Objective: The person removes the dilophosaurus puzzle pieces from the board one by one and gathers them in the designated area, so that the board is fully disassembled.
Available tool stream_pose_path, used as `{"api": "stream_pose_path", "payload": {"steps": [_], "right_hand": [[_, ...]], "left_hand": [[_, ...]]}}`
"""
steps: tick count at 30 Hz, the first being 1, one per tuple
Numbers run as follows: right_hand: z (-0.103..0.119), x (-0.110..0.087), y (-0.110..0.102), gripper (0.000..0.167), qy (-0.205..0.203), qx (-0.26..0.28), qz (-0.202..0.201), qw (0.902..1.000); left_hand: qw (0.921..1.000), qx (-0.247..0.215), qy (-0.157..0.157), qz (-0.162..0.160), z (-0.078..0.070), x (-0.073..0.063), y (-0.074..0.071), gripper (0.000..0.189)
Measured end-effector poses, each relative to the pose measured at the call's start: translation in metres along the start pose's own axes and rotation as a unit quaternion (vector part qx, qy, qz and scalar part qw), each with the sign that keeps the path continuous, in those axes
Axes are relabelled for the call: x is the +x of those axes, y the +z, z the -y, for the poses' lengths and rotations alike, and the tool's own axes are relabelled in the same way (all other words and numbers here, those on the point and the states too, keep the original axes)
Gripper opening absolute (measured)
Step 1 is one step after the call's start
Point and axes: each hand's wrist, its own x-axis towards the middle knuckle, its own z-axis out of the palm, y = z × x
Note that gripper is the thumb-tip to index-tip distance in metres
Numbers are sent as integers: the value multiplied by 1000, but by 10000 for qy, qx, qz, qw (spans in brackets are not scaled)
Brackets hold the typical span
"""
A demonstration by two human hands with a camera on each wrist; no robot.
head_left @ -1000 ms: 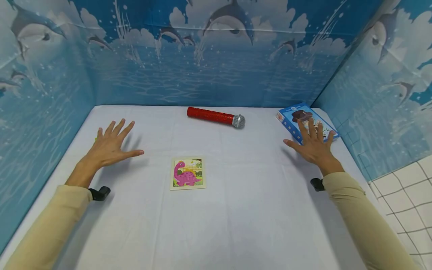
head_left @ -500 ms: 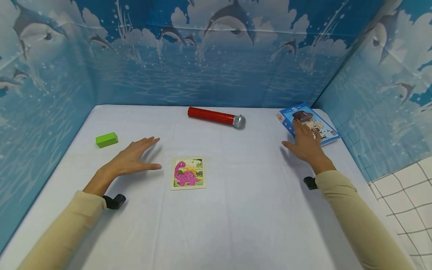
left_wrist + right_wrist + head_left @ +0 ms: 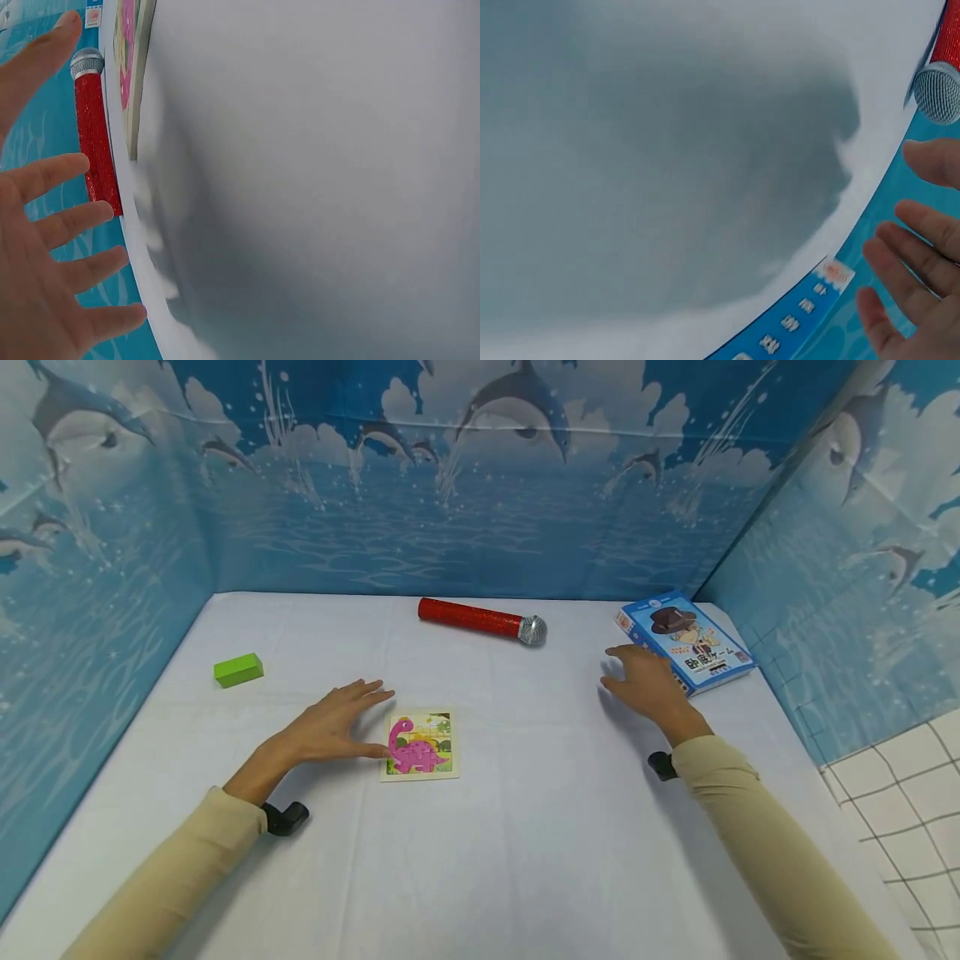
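over the bench (image 3: 480, 860): left hand (image 3: 322, 727), fingers spread wide
right hand (image 3: 647, 683): also wide, thumb apart from fingers
dinosaur puzzle (image 3: 422, 747): flat at left hand's three o'clock, thumb tip over its nine o'clock edge, contact unclear
blue box (image 3: 693, 643): right hand's two o'clock
green block (image 3: 238, 670): left hand's ten o'clock
red microphone (image 3: 480, 620): puzzle's one o'clock

A right hand (image 3: 934, 311) is entering at the right edge, palm side showing, thumb uppermost, fingers parted. Above it, a red microphone (image 3: 940, 81) is showing its silver mesh head. Below left, a blue box (image 3: 791, 322) is displaying white lettering. A grey shadow (image 3: 727, 165) is darkening the white tabletop (image 3: 889, 45); a blue backdrop (image 3: 838, 324) is hanging beyond.
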Motion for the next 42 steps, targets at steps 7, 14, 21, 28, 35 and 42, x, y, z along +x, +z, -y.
{"api": "stream_pose_path", "payload": {"steps": [7,14,21,28,35,42], "right_hand": [[24,2,10,47,-154,266,287,9991],[51,5,20,44,-445,171,498,9976],[79,6,34,39,-711,341,572,9952],[109,4,47,37,-1134,659,567,9897],[142,4,60,35,-1702,682,571,9814],[176,4,73,34,-2125,620,819,9717]], "left_hand": [[9999,140,45,-1,-6,4,5,93],[9998,184,20,46,-8,5,7,89],[9999,138,-19,98,-10,5,10,88],[9997,236,34,93,-11,5,12,86],[9996,261,33,41,-10,6,14,84],[9996,292,-52,43,-11,7,13,83]]}}
